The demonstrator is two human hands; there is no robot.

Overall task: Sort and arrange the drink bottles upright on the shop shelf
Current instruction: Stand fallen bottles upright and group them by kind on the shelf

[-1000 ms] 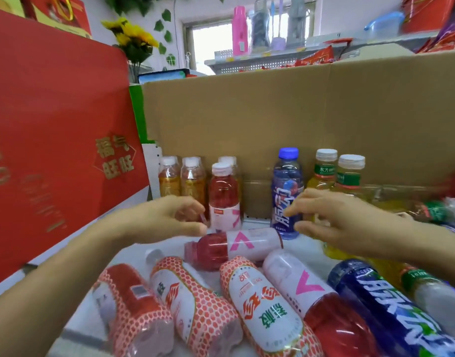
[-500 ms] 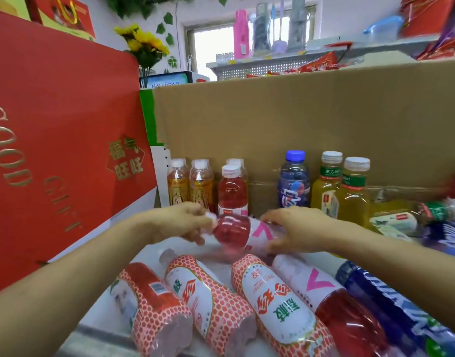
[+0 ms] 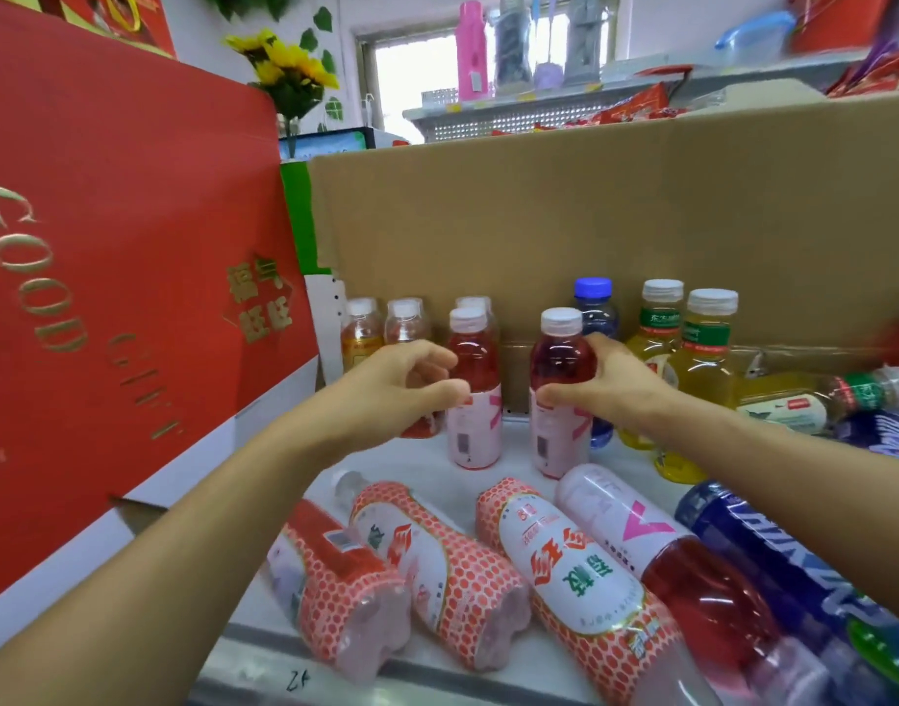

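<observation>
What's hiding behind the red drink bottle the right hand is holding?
A dark blue plastic bottle with a blue cap stands behind the white-capped red plastic bottle. That bottle and the right hand cover most of its body.

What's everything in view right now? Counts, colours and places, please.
Amber bottles: two, upright, back left.
Red drink bottles: two upright at centre, one behind the other; one lying in front; pink labels.
Held red bottle: one, upright, centre.
Blue bottles: one upright at back; at least one lying, front right.
Yellow tea bottles: two upright, one lying, right.
Orange-patterned bottles: three, lying, front.
Gift box: one, red, left.
Cardboard box: one, brown, behind.
Left hand: by the front upright red bottle; grip unclear.
Right hand: grips the held red bottle.
</observation>
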